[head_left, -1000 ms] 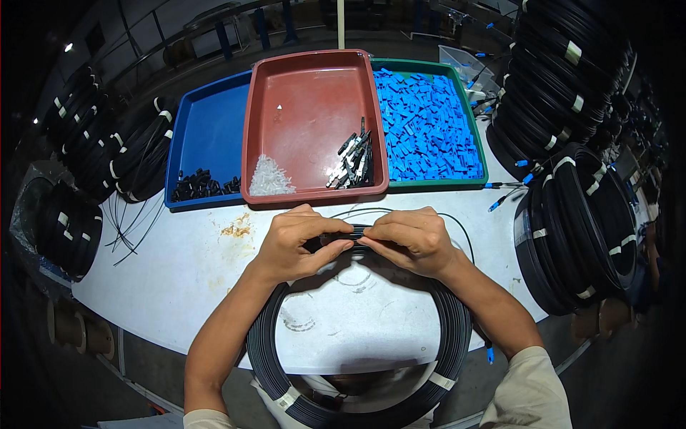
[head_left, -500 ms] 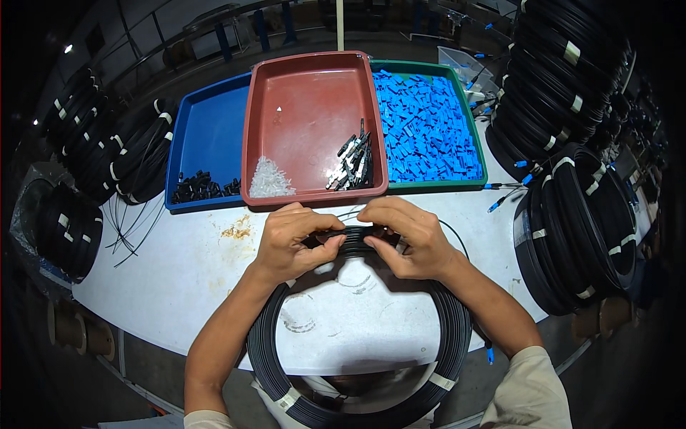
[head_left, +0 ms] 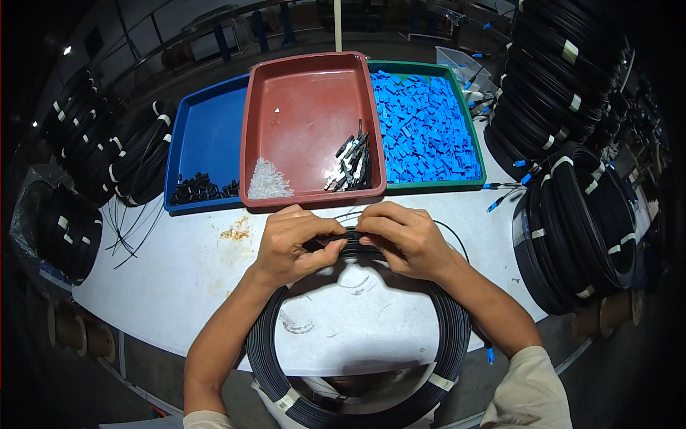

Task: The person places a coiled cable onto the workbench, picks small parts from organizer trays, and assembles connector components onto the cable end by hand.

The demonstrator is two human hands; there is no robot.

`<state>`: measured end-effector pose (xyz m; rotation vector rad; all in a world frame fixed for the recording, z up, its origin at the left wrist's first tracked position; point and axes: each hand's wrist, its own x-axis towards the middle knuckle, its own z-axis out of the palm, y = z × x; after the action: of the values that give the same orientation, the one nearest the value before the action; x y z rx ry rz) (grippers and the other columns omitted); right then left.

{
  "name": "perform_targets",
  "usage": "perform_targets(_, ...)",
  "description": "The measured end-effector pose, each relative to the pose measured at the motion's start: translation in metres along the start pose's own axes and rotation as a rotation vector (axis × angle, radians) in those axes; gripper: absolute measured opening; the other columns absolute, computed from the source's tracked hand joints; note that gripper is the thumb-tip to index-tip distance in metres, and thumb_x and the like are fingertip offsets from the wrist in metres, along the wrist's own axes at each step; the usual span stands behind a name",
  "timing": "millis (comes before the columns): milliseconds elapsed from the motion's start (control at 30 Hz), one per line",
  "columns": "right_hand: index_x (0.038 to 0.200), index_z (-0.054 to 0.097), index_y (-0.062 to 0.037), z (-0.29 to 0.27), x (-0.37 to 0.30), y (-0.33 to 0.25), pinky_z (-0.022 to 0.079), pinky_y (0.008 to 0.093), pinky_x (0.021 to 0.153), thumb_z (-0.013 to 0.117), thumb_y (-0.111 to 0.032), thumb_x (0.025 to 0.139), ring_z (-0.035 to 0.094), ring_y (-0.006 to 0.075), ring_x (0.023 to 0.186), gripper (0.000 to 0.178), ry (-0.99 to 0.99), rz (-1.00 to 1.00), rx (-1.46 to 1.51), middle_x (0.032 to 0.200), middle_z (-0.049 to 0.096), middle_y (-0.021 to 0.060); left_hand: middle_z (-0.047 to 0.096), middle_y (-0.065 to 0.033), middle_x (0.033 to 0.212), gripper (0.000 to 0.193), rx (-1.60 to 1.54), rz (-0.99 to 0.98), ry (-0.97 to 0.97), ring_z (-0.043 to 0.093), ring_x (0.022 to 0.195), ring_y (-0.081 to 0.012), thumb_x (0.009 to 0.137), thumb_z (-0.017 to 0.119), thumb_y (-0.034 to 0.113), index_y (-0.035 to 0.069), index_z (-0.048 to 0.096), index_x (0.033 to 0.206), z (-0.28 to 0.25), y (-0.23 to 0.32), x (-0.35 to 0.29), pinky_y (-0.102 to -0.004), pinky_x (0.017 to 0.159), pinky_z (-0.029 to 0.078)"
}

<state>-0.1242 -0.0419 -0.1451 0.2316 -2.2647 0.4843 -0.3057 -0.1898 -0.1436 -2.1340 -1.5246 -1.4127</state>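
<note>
A large coil of black cable (head_left: 454, 334) lies over the near part of the white table and hangs past its front edge, tied with pale bands. At its far side my left hand (head_left: 294, 242) is closed, thumb and fingers pinching the black cable. Close by on the right, my right hand (head_left: 406, 242) has its fingers bent together on the same stretch of cable, and its fingertips are partly hidden. A loose cable end with a blue connector (head_left: 490, 355) dangles by my right forearm.
Beyond my hands stand a blue tray (head_left: 207, 132) with small black parts, a red tray (head_left: 314, 89) with clear sleeves and black-and-silver pieces, and a green tray (head_left: 480, 154) full of blue connector housings (head_left: 429, 129). Stacked cable coils flank the table left (head_left: 68, 232) and right (head_left: 572, 236).
My right hand's thumb and fingers have drawn together on the cable, moving slightly left toward my left hand. The left hand stays nearly in place, its thumb a little nearer the fingers.
</note>
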Motion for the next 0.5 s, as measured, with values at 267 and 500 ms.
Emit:
perform_targets(267,0.093,0.066,-0.0026,0.0020,0.0003,-0.0046,0.052,0.0333,0.055,0.074,-0.008,0.081,0.066,0.0241,0.064,0.015,0.077,-0.085,-0.084,0.076,0.066,0.0080,0.070,-0.0047,0.070,0.015,0.007,0.050,0.013,0.060,0.058,-0.0162,0.073,0.083,0.008,0.004,0.075,0.085,0.0027,0.0086,0.0047,-0.0297,0.058,0.044)
perform_targets(500,0.092,0.067,-0.0015,-0.0006,-0.0003,-0.0036,0.052,0.0342,0.056,0.076,-0.008,0.079,0.066,0.0254,0.064,0.017,0.049,-0.075,-0.114,0.075,0.067,0.0089,0.075,-0.0089,0.079,0.020,-0.060,0.066,0.004,0.067,0.063,-0.0163,0.071,0.085,0.002,0.002,0.077,0.088,0.0061,0.0069,0.0041,-0.0280,0.058,0.048)
